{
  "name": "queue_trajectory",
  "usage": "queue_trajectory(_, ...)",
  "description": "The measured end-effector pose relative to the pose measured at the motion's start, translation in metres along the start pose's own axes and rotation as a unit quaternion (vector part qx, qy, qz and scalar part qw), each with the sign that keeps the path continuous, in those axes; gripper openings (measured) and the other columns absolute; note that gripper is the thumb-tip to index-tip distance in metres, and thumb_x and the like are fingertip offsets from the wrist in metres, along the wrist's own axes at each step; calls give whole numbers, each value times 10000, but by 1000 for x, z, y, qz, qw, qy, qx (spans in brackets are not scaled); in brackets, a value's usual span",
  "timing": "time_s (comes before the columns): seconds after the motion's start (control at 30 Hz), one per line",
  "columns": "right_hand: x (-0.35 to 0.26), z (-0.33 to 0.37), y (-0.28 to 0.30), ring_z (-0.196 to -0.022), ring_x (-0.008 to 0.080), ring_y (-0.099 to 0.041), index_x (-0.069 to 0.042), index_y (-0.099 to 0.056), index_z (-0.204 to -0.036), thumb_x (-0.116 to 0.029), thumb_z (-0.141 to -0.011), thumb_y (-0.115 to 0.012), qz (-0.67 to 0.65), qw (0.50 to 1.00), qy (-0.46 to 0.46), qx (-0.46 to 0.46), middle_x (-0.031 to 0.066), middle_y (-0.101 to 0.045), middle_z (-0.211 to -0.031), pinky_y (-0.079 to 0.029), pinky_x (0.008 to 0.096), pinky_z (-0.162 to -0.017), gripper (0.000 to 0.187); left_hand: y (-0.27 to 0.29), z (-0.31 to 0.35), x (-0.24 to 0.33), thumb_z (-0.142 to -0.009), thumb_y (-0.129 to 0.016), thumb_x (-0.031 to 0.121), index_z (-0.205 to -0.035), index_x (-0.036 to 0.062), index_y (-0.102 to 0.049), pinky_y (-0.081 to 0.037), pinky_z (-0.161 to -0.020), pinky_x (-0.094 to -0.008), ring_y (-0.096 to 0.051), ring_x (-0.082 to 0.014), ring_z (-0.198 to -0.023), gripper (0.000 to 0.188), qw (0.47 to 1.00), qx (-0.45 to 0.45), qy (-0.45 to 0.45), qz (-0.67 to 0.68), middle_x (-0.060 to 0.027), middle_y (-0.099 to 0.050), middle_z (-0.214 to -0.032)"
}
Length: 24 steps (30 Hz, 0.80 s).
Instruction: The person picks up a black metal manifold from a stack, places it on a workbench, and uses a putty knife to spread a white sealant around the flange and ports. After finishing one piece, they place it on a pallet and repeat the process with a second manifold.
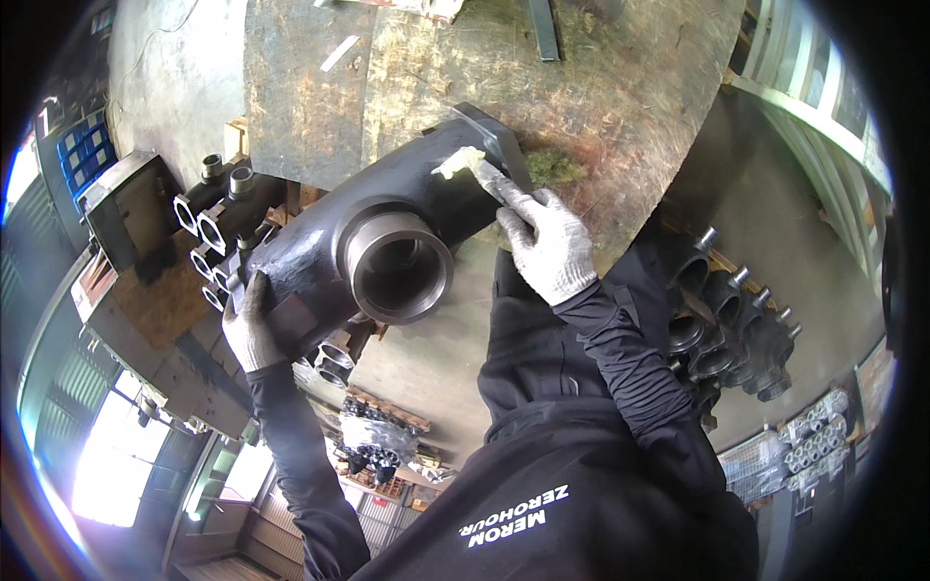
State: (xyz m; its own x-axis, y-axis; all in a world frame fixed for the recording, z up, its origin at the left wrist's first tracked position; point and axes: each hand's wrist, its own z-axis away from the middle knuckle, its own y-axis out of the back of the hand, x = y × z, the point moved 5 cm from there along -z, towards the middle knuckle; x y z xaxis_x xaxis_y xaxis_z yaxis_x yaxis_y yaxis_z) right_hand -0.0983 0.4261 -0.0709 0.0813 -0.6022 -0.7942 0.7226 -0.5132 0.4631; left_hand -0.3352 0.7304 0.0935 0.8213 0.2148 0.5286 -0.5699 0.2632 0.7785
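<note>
A large black metal pipe fitting [320, 237] lies slanted across the near edge of the worktable, with a flange at its far right end. Its bare steel round collar [399, 266] faces me. My left hand [254, 329], in a pale knit glove, grips the fitting's near left end, fingers over its edge. Between the gloved fingers of my right hand [550, 244] is a narrow, flat putty knife [499, 180]. Pale yellow putty [459, 162] sits at the knife's tip, against the fitting's upper side near the flange. The blade's end is hidden under the putty.
The worn, stained tabletop [620, 107] spreads beyond the fitting, with a dark metal bar [544, 29] at its far side. Several similar black fittings [727, 320] stand on the floor at right. More fittings [218, 228] are stacked at left, beside a metal box [136, 213].
</note>
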Motion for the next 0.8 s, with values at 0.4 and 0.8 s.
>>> queue_trajectory(0.4, -13, 10, -15, -881, 340, -711, -117, -699, -1347, -50, -958, -683, -76, 994, 55, -56, 180, -701, -983, -556, 387, -789, 395, 5, -1, -7, -1006, -620, 500, -1384, 24, -617, -509, -962, -369, -657, -233, -1058, 608, 997, 22, 8, 73, -128, -684, -1219)
queue_trajectory(0.8, -111, -98, 2, -1090, 316, -678, -178, -766, -1241, -140, -907, -748, 17, 921, 347, -178, 111, -727, -1136, -536, 398, -960, 337, 3, 2, -2, -1079, -520, 411, -1268, -31, -666, -523, -861, -305, -654, -170, -931, 503, 999, 41, 13, 16, -116, -711, -1065)
